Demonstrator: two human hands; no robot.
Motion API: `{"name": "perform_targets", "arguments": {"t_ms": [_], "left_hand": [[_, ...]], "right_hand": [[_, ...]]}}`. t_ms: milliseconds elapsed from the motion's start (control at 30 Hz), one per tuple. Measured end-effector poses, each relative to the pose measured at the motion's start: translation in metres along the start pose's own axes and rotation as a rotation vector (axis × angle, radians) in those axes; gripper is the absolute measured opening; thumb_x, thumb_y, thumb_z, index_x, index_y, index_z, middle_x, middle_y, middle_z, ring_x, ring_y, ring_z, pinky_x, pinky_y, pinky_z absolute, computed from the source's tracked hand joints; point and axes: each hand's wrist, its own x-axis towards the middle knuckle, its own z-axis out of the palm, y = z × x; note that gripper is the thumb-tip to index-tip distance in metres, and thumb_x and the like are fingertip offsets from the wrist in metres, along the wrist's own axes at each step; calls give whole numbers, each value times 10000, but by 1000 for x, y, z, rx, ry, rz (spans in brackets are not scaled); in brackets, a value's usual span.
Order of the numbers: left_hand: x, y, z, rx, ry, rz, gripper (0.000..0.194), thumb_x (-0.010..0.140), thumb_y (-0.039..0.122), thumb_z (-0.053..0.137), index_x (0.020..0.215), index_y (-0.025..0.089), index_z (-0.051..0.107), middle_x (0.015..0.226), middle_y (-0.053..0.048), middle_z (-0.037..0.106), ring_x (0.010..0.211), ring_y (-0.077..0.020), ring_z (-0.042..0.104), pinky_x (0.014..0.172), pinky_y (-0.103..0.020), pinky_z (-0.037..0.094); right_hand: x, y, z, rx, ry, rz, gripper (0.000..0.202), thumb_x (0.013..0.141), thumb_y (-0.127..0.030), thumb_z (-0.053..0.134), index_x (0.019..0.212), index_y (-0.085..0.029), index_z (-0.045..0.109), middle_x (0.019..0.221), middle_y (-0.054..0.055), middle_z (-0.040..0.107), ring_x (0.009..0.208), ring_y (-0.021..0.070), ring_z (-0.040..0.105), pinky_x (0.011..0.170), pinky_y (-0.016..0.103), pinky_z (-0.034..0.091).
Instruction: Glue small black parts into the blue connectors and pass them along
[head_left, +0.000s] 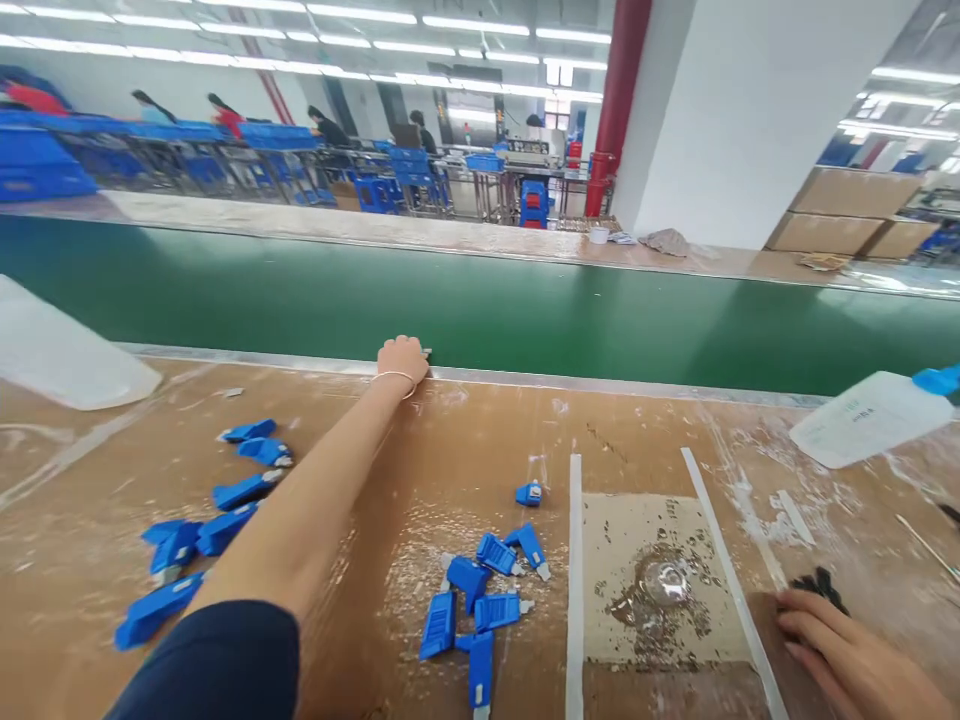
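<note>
Left hand (403,357) | closed at far bench edge, contents unclear | your forearm may sweep small blue plastic clips (480,600) off | right hand (855,655) rests flat, holding nothing.

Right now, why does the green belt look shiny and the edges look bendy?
Head view: ceiling strip lights glare pale on the long green conveyor belt; the wide lens bows its metal edge; the left hand is sharp, while the right hand at the corner is slightly smeared.
</note>
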Motion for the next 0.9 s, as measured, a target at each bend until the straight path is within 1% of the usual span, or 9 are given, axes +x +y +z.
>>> {"name": "perform_targets", "arguments": {"t_ms": [167,233,333,467,567,667,800,867,900], "left_hand": [[-27,27,28,-227,-70,82,230,863,299,582,1004,117,597,1214,-146,593,1207,-289,497,1066,-478,344],[-52,42,41,-363,-136,112,282,853,370,560,996,128,585,1159,-142,628,1135,-274,551,1034,-431,388],[-104,63,55,-577,-320,149,406,802,511,568,985,149,577,1024,-110,682,987,-240,626,945,-402,473],[-179,80,52,-780,-599,155,490,709,607,629,912,163,595,873,-87,704,839,-217,669,837,-387,534],[-215,85,45,-855,-719,110,447,701,579,662,858,166,595,812,-84,697,776,-218,677,770,-393,551],[-226,85,38,-909,-725,74,421,712,558,673,851,167,599,812,-76,691,798,-218,675,801,-405,545],[-225,85,18,-949,-556,63,442,711,549,705,915,167,616,840,-46,680,847,-205,651,878,-392,517],[-236,89,4,-1002,-484,68,412,743,520,706,951,172,625,858,-38,682,844,-193,648,852,-363,520],[-247,91,-3,-1045,-498,67,386,763,494,706,975,181,628,875,-35,688,842,-187,650,828,-343,523]], "right_hand": [[24,-20,-21,15,-59,111,474,1001,-215,278,810,-194,711,928,96,719,768,196,717,658,257,600],[25,-21,-23,69,-99,149,442,985,-186,281,780,-198,672,908,93,701,716,179,707,603,247,584],[26,-18,-24,173,-177,215,330,919,-178,344,737,-203,618,855,83,667,625,164,673,524,246,543],[36,-13,-28,210,-312,295,174,785,-192,425,696,-198,574,723,46,595,522,164,606,471,267,477],[47,-14,-34,276,-328,309,222,804,-209,415,819,-193,636,789,48,618,540,161,605,491,272,478],[60,-18,-44,473,-250,348,264,881,-307,452,906,-235,705,884,61,644,674,175,640,600,284,531],[74,-29,-52,754,-55,499,252,869,-437,601,874,-233,749,979,96,679,903,234,666,744,317,575],[80,-37,-49,854,28,544,264,864,-454,634,875,-219,753,1002,108,697,949,248,671,778,342,589],[83,-41,-46,875,49,542,250,872,-440,636,882,-219,753,1011,104,704,966,249,672,800,359,592]]}}
